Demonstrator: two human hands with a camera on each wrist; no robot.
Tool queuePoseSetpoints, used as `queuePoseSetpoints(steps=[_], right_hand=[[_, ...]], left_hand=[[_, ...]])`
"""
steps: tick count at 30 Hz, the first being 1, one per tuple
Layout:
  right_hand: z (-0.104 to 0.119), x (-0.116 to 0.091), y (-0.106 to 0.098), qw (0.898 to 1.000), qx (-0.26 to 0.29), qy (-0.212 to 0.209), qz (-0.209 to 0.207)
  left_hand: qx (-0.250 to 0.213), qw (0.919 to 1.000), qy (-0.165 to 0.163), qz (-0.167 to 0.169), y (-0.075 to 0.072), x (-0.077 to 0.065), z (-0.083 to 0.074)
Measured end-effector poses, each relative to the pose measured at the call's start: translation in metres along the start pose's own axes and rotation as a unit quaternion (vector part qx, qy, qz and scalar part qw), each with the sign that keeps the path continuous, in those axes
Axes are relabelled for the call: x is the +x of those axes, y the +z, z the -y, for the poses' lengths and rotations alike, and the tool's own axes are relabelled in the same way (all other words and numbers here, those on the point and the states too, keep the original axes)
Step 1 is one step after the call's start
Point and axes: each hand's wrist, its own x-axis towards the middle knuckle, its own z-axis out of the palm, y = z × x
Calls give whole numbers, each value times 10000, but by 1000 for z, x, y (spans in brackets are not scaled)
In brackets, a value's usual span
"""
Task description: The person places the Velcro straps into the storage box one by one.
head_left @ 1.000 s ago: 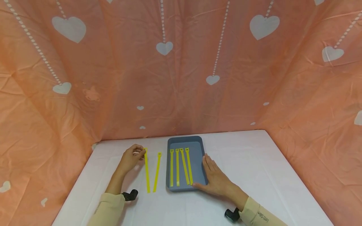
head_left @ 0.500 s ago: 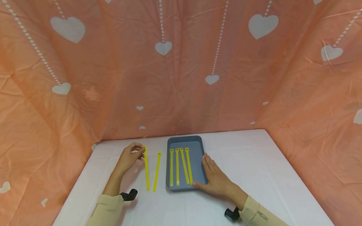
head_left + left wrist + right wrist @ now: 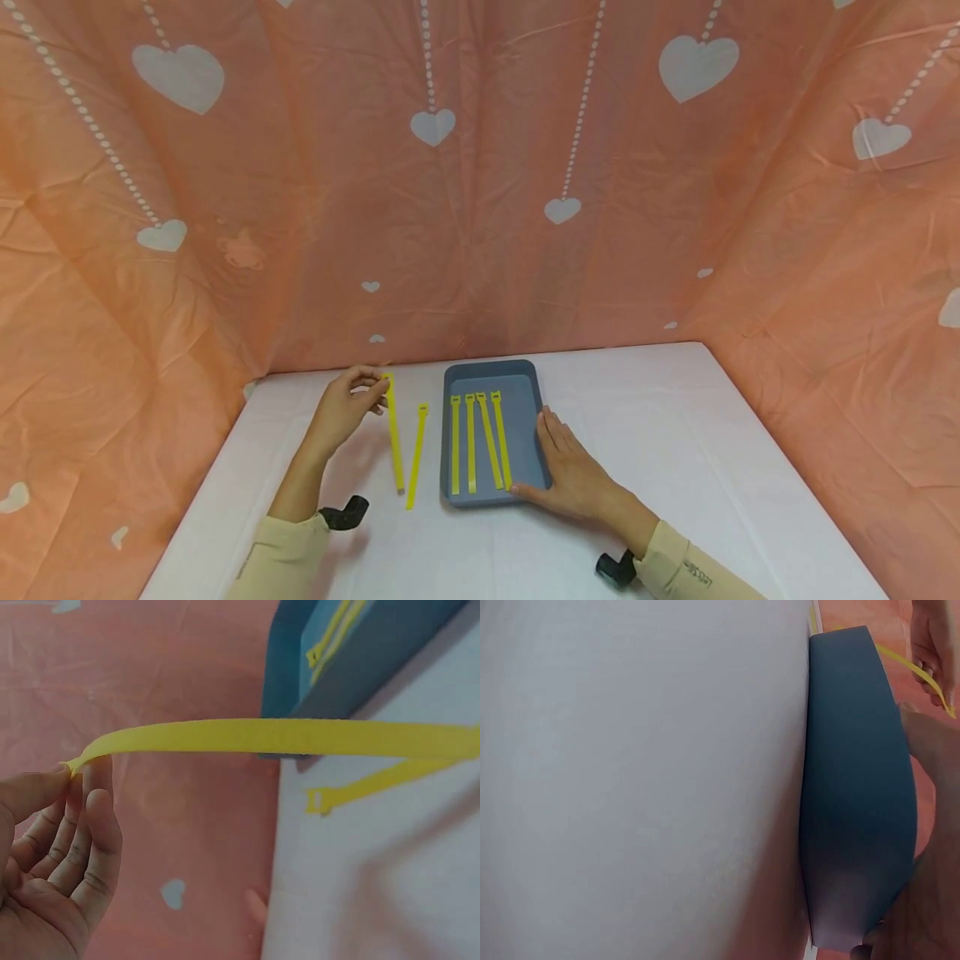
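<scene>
My left hand (image 3: 341, 412) pinches a yellow hook-and-loop cable tie (image 3: 394, 442) by its slotted head, between thumb and fingers. The tie's strap slopes down toward me, and the left wrist view shows it (image 3: 262, 736) bowed near the fingertips. Just right of it, a second yellow cable tie (image 3: 417, 457) lies on the table. Beyond that stands a shallow blue-grey tray (image 3: 525, 433), with several more yellow ties (image 3: 471, 446) laid lengthwise in its left part. My right hand (image 3: 581, 482) rests against the tray's right side, fingers straight, thumb at the near rim.
A white cloth (image 3: 675, 433) covers the table. Peach curtains (image 3: 480, 250) with white hearts hang behind it and at both sides. A black wrist camera (image 3: 345, 512) sits by the left sleeve, and another black camera (image 3: 617, 572) by the right.
My left hand has risen with its cable tie, whose near end has swung right, closer to the loose tie. The right hand, the tray and the ties in it stay put.
</scene>
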Motion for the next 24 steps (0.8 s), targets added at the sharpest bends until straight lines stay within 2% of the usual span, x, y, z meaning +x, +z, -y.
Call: queuePoseSetpoints(steps=[8, 13, 18, 24], right_hand=[[0, 0, 0, 10000, 21, -32, -25], [0, 0, -1, 10000, 10, 5, 17], [1, 0, -3, 9999, 41, 44, 90], [2, -1, -3, 9997, 22, 174, 181]], left_hand=[[47, 9995, 307, 61, 5, 4, -23], [-129, 9989, 433, 123, 14, 7, -38], [-243, 9983, 492, 205, 25, 10, -45], [-315, 9980, 387, 388, 41, 14, -49]])
